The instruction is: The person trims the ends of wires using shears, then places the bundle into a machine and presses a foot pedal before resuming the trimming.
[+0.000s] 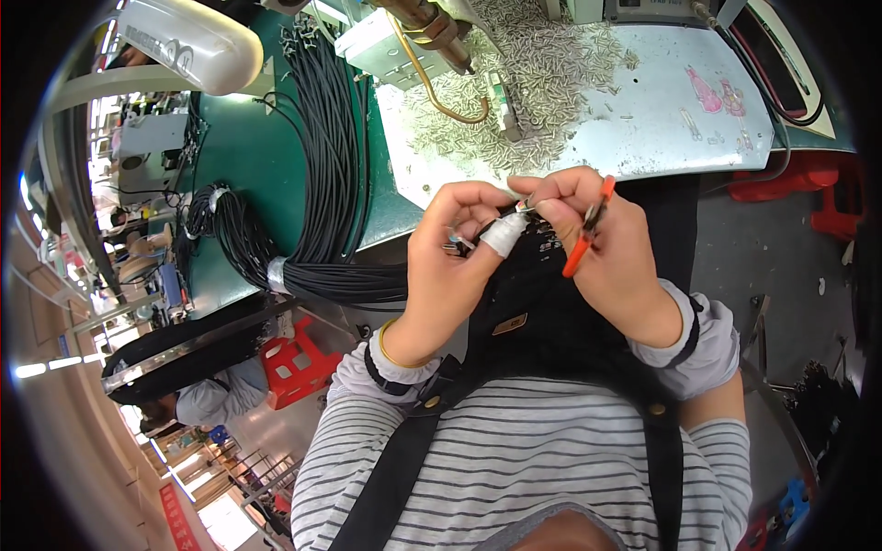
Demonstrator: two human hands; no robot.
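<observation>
In front of my chest, my left hand (446, 262) is closed around a black cable, its thumb wrapped in white tape (502, 236). Thin light wire tips stick out between its fingers. Facing it, my right hand (614, 253) pinches at the small stripped cable end (523, 207), where the fingertips of both hands meet. Orange-handled snips (577, 257) rest across the right palm, tucked under the fingers; their jaws are mostly hidden. A thick bundle of black cables (344, 283) runs behind my left wrist.
A heap of small metal pins (551, 87) covers the white worktop (643, 119) under a machine head (441, 37). More black cables (326, 156) lie on the green table (241, 147). Red stools (299, 363) stand on the floor. Another person (216, 404) is at the left.
</observation>
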